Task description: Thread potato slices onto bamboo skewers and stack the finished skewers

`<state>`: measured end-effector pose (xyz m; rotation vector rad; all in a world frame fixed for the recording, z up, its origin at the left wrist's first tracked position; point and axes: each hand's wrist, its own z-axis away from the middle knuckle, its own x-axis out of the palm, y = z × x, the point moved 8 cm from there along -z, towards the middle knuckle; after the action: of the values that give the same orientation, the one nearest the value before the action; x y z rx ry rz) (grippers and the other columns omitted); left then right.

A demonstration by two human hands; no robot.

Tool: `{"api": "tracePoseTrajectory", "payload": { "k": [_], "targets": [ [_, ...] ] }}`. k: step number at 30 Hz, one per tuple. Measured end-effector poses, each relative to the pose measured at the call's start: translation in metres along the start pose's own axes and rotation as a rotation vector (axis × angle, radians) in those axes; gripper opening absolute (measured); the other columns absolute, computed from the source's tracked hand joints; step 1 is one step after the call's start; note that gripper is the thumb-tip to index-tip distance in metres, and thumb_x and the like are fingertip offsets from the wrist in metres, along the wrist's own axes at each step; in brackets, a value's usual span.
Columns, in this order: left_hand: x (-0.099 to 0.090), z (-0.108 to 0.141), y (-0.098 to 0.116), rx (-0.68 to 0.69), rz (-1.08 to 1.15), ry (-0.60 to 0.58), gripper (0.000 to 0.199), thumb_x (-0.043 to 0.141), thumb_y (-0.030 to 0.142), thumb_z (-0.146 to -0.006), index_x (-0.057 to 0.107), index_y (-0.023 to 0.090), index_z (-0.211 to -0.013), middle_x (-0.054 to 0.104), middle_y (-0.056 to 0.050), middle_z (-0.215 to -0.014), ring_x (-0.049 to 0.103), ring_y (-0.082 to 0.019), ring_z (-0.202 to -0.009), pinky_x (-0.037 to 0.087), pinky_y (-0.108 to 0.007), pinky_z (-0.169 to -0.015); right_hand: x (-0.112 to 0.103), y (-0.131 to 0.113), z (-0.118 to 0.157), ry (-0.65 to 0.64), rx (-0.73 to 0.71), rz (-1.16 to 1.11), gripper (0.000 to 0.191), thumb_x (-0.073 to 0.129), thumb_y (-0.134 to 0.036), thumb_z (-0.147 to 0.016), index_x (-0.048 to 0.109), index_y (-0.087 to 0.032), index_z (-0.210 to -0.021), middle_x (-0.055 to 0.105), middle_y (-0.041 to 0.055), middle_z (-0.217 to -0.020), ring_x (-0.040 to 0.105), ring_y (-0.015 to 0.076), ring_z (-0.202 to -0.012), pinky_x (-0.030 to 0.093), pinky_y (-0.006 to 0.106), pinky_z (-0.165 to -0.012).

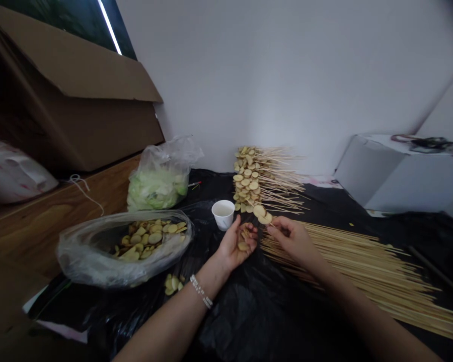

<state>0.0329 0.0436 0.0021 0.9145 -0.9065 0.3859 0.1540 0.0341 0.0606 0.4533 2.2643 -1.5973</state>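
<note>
My left hand (238,245) is palm up with its fingers curled round a few potato slices (243,246). In my right hand (292,239), thumb and fingers pinch a thin wooden skewer that carries a pair of round potato slices (263,214). Just beyond my left hand stands a white paper cup (223,215). Behind the hands, loaded skewers (247,181) are stacked with their slices to the left and bare sticks to the right. Under and beside my right forearm lies a wide spread of bare skewers (355,261).
An open plastic bag (83,256) of potato slices lies at left, with a few loose slices (172,284) near it. Behind it sits a clear bag of pale green vegetable (158,186). A cardboard box (98,120) and a white box (407,176) flank the black plastic sheet (245,311).
</note>
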Motion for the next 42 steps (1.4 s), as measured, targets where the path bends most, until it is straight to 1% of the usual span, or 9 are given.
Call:
{"api": "tracePoseTrajectory", "payload": {
  "k": [2,4,10,14,17,24,32,38,42],
  "targets": [
    [0.000,0.002,0.000,-0.022,0.084,0.016,0.035,0.049,0.044,-0.087,0.059,0.012,-0.078,0.058,-0.010,-0.080,0.058,-0.011,-0.068,0.047,-0.019,-0.053,0.003,0.004,-0.001,-0.013,0.010,-0.028,0.019,0.056,-0.036,-0.079,0.063,-0.018,-0.082,0.059,0.0002,-0.067,0.050,0.0131,-0.059,0.038,0.025,-0.056],
    [0.001,0.003,0.000,-0.023,0.121,0.019,0.035,0.046,0.043,-0.089,0.061,0.012,-0.089,0.061,-0.012,-0.088,0.061,-0.016,-0.080,0.051,-0.025,-0.063,0.007,0.008,0.000,-0.039,0.025,-0.048,0.018,0.056,-0.036,-0.079,0.064,-0.019,-0.080,0.059,0.0006,-0.066,0.051,0.0139,-0.061,0.039,0.025,-0.057],
    [0.010,0.005,-0.006,-0.074,0.108,-0.095,0.055,0.039,0.054,-0.088,0.058,0.008,-0.111,0.063,-0.017,-0.105,0.061,-0.022,-0.094,0.050,-0.035,-0.081,0.014,0.011,0.002,-0.089,0.079,-0.115,0.016,0.056,-0.035,-0.079,0.063,-0.020,-0.077,0.064,0.0027,-0.071,0.058,0.0174,-0.069,0.043,0.027,-0.060],
    [0.016,0.007,-0.010,-0.087,0.031,-0.181,0.060,0.037,0.058,-0.087,0.057,0.008,-0.114,0.063,-0.018,-0.106,0.061,-0.022,-0.088,0.049,-0.036,-0.080,0.015,0.010,0.004,-0.102,0.095,-0.023,0.013,0.060,-0.030,-0.075,0.064,-0.020,-0.082,0.067,0.0013,-0.074,0.058,0.0162,-0.068,0.043,0.026,-0.060],
    [0.016,0.007,-0.014,-0.116,0.034,-0.176,0.065,0.033,0.061,-0.087,0.059,0.007,-0.110,0.063,-0.019,-0.104,0.062,-0.021,-0.083,0.048,-0.033,-0.075,0.018,0.005,0.005,-0.127,0.052,0.100,0.015,0.063,-0.027,-0.073,0.065,-0.020,-0.086,0.068,0.0004,-0.077,0.058,0.0152,-0.067,0.041,0.025,-0.061],
    [0.017,0.007,-0.014,-0.157,0.108,-0.196,0.064,0.030,0.060,-0.088,0.058,0.006,-0.106,0.064,-0.018,-0.099,0.061,-0.020,-0.082,0.049,-0.029,-0.071,0.020,0.005,0.007,-0.120,0.022,0.160,0.028,0.062,-0.027,-0.075,0.064,-0.024,-0.103,0.070,0.0024,-0.098,0.063,0.0189,-0.084,0.044,0.029,-0.073],
    [0.015,0.006,-0.014,-0.160,0.175,-0.195,0.065,0.032,0.060,-0.087,0.055,0.004,-0.113,0.064,-0.019,-0.099,0.061,-0.023,-0.087,0.050,-0.031,-0.072,0.019,-0.007,0.010,-0.105,-0.043,0.272,0.025,0.058,-0.027,-0.080,0.064,-0.024,-0.104,0.071,0.0014,-0.088,0.062,0.0172,-0.075,0.043,0.027,-0.067],
    [0.008,0.003,-0.012,-0.160,0.162,-0.130,0.069,0.035,0.061,-0.086,0.051,0.004,-0.122,0.065,-0.015,-0.094,0.062,-0.023,-0.087,0.051,-0.034,-0.076,0.026,-0.011,0.017,-0.124,-0.176,0.477,0.025,0.051,-0.024,-0.085,0.063,-0.023,-0.107,0.070,0.0052,-0.095,0.063,0.0189,-0.082,0.042,0.028,-0.071],
    [0.008,0.003,-0.011,-0.145,0.151,-0.123,0.069,0.034,0.060,-0.087,0.049,0.004,-0.125,0.064,-0.016,-0.095,0.062,-0.025,-0.091,0.051,-0.036,-0.076,0.026,-0.010,0.017,-0.112,-0.181,0.488,0.024,0.050,-0.025,-0.085,0.063,-0.022,-0.105,0.070,0.0054,-0.093,0.063,0.0187,-0.079,0.042,0.028,-0.069]
  ]
}}
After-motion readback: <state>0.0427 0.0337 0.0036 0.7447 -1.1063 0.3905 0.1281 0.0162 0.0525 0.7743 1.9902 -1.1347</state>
